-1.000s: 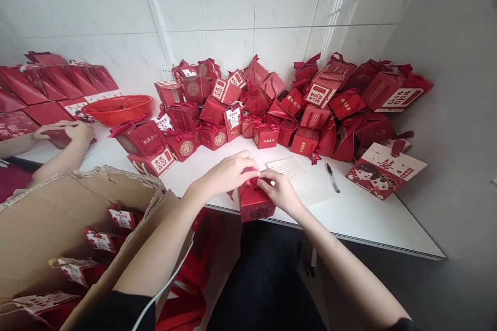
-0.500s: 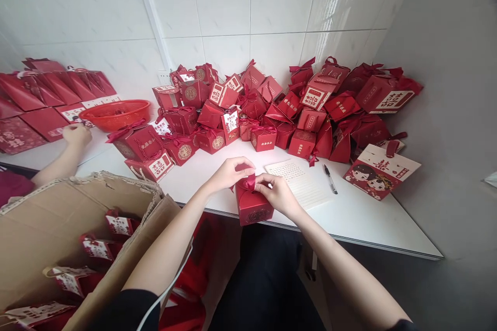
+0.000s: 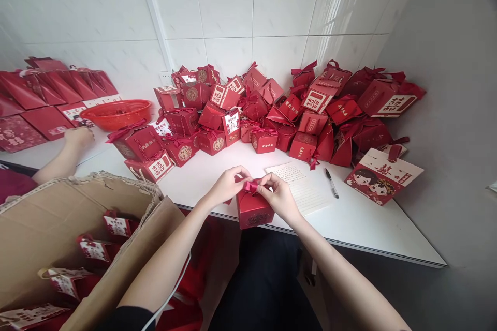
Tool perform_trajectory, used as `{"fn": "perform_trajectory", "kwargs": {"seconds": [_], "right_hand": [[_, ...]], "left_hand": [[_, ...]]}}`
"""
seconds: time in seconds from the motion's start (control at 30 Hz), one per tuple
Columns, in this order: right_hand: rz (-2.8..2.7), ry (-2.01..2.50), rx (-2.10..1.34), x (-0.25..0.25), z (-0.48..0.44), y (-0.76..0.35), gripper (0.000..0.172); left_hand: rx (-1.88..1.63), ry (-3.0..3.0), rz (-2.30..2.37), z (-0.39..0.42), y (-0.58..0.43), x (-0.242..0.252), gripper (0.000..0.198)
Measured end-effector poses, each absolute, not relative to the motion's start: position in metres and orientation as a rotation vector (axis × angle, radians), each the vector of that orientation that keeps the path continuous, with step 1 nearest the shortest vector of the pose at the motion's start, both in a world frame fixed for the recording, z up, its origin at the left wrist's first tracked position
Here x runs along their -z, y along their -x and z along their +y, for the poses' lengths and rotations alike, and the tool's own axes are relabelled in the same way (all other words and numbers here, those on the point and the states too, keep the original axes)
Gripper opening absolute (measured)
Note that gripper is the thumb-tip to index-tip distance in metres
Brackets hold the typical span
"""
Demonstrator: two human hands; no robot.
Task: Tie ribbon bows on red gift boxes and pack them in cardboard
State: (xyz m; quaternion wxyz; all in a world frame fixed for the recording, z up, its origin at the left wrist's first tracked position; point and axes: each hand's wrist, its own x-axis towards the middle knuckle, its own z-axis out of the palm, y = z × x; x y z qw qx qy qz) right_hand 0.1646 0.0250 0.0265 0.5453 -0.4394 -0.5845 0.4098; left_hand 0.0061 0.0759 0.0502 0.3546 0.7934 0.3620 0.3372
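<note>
- Head view, lower centre of the frame: a small red box (image 3: 252,210) sits at the near edge of the white worktop (image 3: 349,217), partly overhanging it.
- The left hand (image 3: 227,186) and right hand (image 3: 280,197) meet over the top of the box; the fingers of both are closed, pinching the red ribbon (image 3: 250,185) on its lid from either side.
- Just right of the hands lie a lined sheet (image 3: 308,189) and a black pen (image 3: 332,182), near each other.
- A pile of red gift boxes (image 3: 272,108) fills the back of the worktop against the tiled wall; a flat box with a cartoon couple (image 3: 382,176) lies at centre right.
- At lower left, an open cardboard carton (image 3: 77,227) holds more red boxes.
- At the left edge, another person's hand (image 3: 79,137) rests on the worktop near a red basket (image 3: 116,113).
</note>
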Motion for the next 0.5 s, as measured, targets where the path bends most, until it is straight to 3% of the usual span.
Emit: {"fn": "perform_trajectory", "kwargs": {"seconds": [0.27,0.5], "right_hand": [[-1.448,1.091,-0.854,-0.028,0.024,-0.165,0.014],[-1.494,1.120,-0.825,-0.032,0.024,-0.169,0.017]], "left_hand": [[-0.899,-2.286,1.039,0.044,-0.002,-0.048,0.010],[-1.002,-1.927,1.082,0.037,-0.015,-0.038,0.022]]}}
